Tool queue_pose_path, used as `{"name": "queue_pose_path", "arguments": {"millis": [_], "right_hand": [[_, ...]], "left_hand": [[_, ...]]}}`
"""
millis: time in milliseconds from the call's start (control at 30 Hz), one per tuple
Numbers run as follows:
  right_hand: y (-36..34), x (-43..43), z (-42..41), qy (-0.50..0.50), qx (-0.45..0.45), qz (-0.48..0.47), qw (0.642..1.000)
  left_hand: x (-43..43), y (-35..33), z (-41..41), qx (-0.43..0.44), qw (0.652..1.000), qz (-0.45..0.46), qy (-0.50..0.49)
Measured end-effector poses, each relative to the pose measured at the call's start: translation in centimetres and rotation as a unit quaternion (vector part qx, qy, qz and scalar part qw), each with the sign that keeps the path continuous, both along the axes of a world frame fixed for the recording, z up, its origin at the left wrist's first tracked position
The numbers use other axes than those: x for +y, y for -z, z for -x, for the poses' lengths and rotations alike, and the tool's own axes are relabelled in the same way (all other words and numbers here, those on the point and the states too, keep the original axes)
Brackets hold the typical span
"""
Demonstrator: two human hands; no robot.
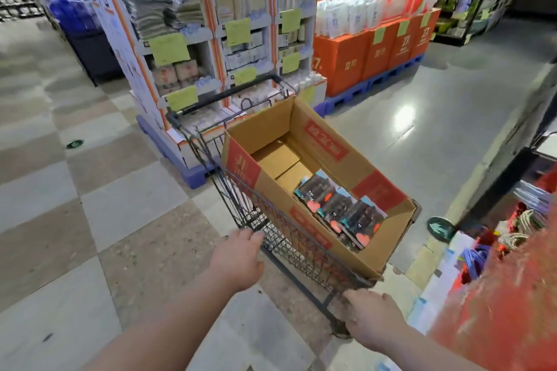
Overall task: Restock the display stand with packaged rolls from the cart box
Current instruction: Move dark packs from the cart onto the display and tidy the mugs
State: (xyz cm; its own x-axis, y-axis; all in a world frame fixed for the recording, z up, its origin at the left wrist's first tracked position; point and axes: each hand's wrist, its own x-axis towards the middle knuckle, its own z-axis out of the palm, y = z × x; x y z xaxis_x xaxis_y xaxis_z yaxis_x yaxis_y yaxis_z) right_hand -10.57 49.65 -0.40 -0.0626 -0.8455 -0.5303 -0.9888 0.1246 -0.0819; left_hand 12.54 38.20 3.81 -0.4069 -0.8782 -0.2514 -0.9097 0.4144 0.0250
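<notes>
A wire shopping cart [241, 205] stands in front of me and carries an open cardboard box [370, 187] with red labels. Several dark packaged rolls [340, 211] lie flat at the near end of the box; its far end shows bare cardboard. My left hand [238, 256] reaches to the cart's near left rim, fingers bent over the wire. At the cart's near right corner my right hand [372, 321] grips the rim, fingers curled over it. A red display stand [506, 295] with colourful packaged goods is close on my right, blurred.
Beyond the cart stands a white cardboard display [211, 48] with green price tags on a blue pallet. Orange boxes [373, 54] with white bags sit on a pallet at the back right. Tiled floor [90, 190] opens to the left, grey floor [422, 129] to the right.
</notes>
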Motion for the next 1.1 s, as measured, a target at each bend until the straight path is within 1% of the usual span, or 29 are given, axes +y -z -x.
{"name": "queue_pose_path", "arguments": {"millis": [200, 333, 467, 600, 700, 833, 1000, 1100], "right_hand": [[-0.3, -6.1, 4.2, 0.032, 0.004, 0.017, 0.999], [-1.4, -11.0, 6.5, 0.048, 0.018, 0.046, 0.998], [-1.9, -16.0, 8.4, 0.090, 0.030, 0.063, 0.993], [-1.6, -20.1, 10.0, 0.148, 0.032, 0.058, 0.987], [-0.7, -22.7, 10.9, 0.192, 0.033, 0.037, 0.980], [1.1, -25.2, 11.9, 0.247, 0.019, 0.007, 0.969], [5.0, -26.1, 13.0, 0.322, -0.013, -0.051, 0.945], [7.7, -26.3, 14.0, 0.360, -0.032, -0.083, 0.929]], "left_hand": [[-6.6, -0.7, 4.6, -0.021, 0.999, 0.015, 0.047], [-10.7, -0.2, 7.1, -0.026, 0.996, 0.017, 0.086], [-15.3, 1.0, 9.9, -0.048, 0.989, -0.002, 0.138], [-20.8, 2.6, 12.1, -0.053, 0.981, -0.033, 0.184], [-25.2, 3.5, 13.6, -0.071, 0.971, -0.049, 0.224], [-30.4, 5.4, 15.7, -0.083, 0.961, -0.070, 0.253], [-33.7, 8.5, 18.1, -0.109, 0.949, -0.108, 0.275], [-35.1, 10.7, 19.4, -0.108, 0.945, -0.132, 0.278]]}}
